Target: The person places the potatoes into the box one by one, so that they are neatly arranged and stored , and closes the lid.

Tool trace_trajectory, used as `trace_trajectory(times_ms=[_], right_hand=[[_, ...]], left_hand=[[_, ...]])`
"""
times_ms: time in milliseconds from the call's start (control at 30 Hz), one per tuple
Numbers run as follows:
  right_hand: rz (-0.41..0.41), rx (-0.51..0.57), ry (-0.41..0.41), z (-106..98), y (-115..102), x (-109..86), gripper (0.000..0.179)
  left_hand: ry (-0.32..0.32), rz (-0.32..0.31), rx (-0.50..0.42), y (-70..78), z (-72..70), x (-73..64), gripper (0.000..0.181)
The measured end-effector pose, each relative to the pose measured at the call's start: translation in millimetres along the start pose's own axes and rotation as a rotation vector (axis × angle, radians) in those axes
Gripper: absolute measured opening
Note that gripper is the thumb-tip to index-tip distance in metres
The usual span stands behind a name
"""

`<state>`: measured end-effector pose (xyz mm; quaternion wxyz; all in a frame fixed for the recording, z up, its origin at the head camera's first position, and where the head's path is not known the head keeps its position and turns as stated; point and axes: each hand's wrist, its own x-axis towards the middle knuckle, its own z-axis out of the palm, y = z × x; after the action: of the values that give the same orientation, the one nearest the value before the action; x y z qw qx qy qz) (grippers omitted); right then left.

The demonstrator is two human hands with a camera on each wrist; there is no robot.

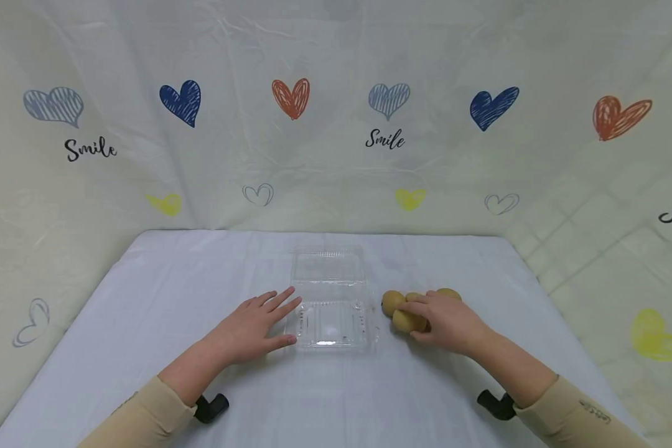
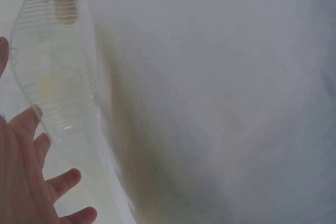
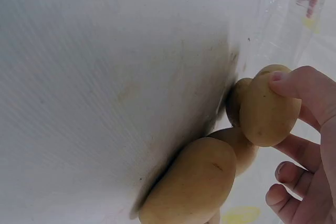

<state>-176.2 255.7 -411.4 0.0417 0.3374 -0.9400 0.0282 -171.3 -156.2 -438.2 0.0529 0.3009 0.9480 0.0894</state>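
My right hand [image 1: 450,322] pinches a yellow-brown potato [image 3: 269,111] between thumb and fingers. Other potatoes lie close around it: one [image 1: 392,302] to its left, one [image 1: 449,292] behind the hand, and a large one [image 3: 191,182] nearest the camera in the right wrist view. To the left of them a clear plastic clamshell box [image 1: 331,342] lies unfolded, its lid half [image 1: 329,267] toward the back. My left hand [image 1: 252,328] has its fingers spread, with the fingertips right at the box's left edge. Nothing is in that hand.
A white cloth [image 1: 336,404] covers the table. Behind it hangs a pale curtain [image 1: 336,50] printed with hearts and the word Smile. Black camera mounts [image 1: 213,409] stick out by both of the person's wrists.
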Motion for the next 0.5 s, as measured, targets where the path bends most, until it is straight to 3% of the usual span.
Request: trace_trajectory(times_ms=[267, 500], right_hand=[[-0.048, 0.018, 0.054, -6, 4, 3.4, 0.045], [0.017, 0.122, -0.005, -14, 1, 11.8, 0.047]], left_hand=[[0.006, -0.001, -0.004, 1.0, 0.3, 0.1, 0.08], [0.006, -0.001, 0.006, -0.3, 0.6, 0.0, 0.085]])
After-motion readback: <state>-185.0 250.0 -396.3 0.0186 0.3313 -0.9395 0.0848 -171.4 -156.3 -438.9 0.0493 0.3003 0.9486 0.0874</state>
